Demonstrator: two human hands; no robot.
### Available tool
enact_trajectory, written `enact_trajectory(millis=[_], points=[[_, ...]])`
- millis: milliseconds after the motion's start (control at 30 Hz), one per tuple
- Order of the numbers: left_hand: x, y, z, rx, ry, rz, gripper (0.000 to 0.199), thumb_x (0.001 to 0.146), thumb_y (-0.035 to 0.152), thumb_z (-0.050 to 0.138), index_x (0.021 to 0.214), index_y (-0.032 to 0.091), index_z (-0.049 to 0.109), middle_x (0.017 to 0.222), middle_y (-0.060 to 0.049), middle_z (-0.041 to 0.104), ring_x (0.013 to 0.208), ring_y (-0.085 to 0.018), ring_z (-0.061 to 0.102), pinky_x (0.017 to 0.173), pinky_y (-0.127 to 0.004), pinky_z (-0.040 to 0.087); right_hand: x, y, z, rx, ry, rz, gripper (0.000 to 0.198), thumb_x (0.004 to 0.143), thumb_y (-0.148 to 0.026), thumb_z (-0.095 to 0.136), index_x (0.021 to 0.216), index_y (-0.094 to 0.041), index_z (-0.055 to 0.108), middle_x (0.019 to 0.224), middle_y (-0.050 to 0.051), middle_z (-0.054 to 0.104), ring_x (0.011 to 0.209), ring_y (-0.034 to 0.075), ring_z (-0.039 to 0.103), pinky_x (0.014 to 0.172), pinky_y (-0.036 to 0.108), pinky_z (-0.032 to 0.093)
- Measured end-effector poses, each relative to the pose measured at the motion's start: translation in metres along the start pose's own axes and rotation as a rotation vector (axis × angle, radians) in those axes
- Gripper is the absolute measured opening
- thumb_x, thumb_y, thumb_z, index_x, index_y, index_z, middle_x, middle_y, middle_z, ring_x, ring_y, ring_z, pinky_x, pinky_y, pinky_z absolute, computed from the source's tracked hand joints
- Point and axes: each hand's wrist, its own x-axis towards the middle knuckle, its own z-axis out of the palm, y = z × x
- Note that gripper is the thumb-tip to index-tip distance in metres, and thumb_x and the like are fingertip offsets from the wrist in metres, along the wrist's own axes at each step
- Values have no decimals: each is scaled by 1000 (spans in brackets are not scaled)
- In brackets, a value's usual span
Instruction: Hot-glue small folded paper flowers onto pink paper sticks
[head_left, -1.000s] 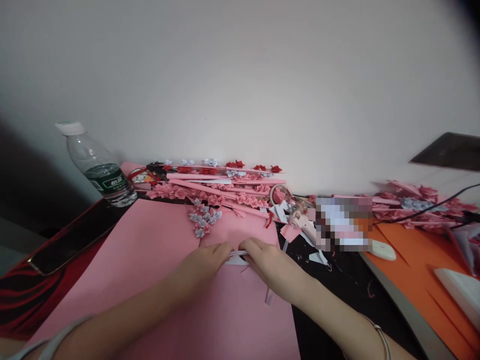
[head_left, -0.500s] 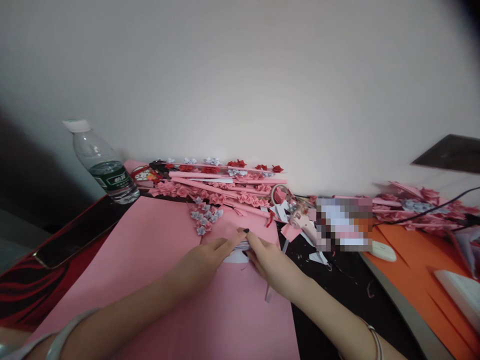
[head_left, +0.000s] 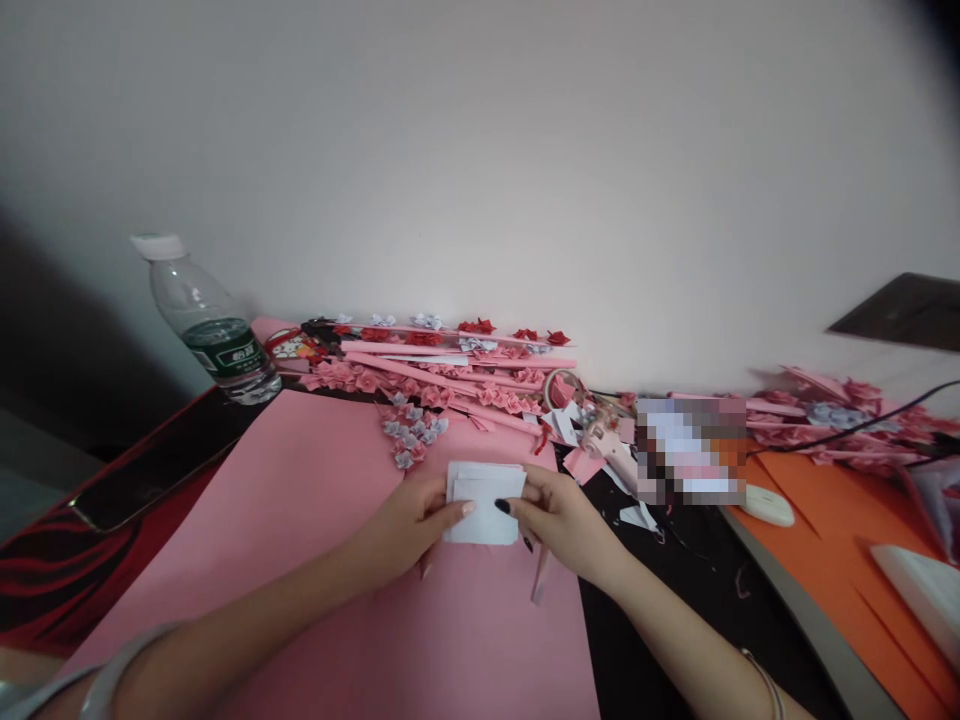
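Note:
A small stack of white paper pieces point(head_left: 487, 515) is held up over the large pink paper sheet point(head_left: 315, 580), its broad face toward me and its edges slightly uneven. My left hand point(head_left: 420, 525) pinches the stack's left side, thumb on the front and fingers behind. On the right side my right hand point(head_left: 559, 515) grips it the same way, its dark-nailed thumb on the front. Just beyond the hands lies a cluster of pale blue and pink paper flowers point(head_left: 411, 430) on the sheet.
Pink paper stems with folded flowers point(head_left: 450, 375) lie along the wall. A water bottle point(head_left: 217, 340) and a phone point(head_left: 150, 480) are at left. To the right are a pink glue gun point(head_left: 611, 450), paper scraps point(head_left: 640, 515), a white mouse point(head_left: 766, 505) and orange paper point(head_left: 795, 490).
Both hands have tilted the stack up from nearly edge-on, so its front face now shows. My hands have moved apart to its two sides.

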Motion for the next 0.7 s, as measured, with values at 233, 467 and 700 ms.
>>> enact_trajectory(millis=[233, 467, 700], points=[[-7, 5, 3, -15, -92, -50, 37, 89, 50, 43, 92, 15, 55, 69, 0, 64, 37, -7, 46, 37, -18, 35, -8, -2, 3, 92, -50, 75, 23, 84, -38, 55, 92, -17, 54, 51, -10, 41, 37, 5, 34, 38, 18, 28], [-7, 10, -59, 653, 312, 143, 28, 93, 38, 38, 95, 20, 59, 74, 0, 65, 63, -16, 59, 58, -26, 44, -9, -3, -12, 39, 55, 77, 30, 83, -43, 57, 94, -15, 56, 49, -11, 39, 36, 5, 34, 37, 18, 26], [25, -6, -135, 1188, 268, 381, 64, 71, -3, 35, 129, 21, 48, 134, -5, 53, 125, -26, 41, 102, -39, 35, -11, -3, -14, 72, 77, 55, 30, 83, -40, 59, 96, -14, 55, 49, -11, 39, 36, 4, 32, 36, 17, 22]])
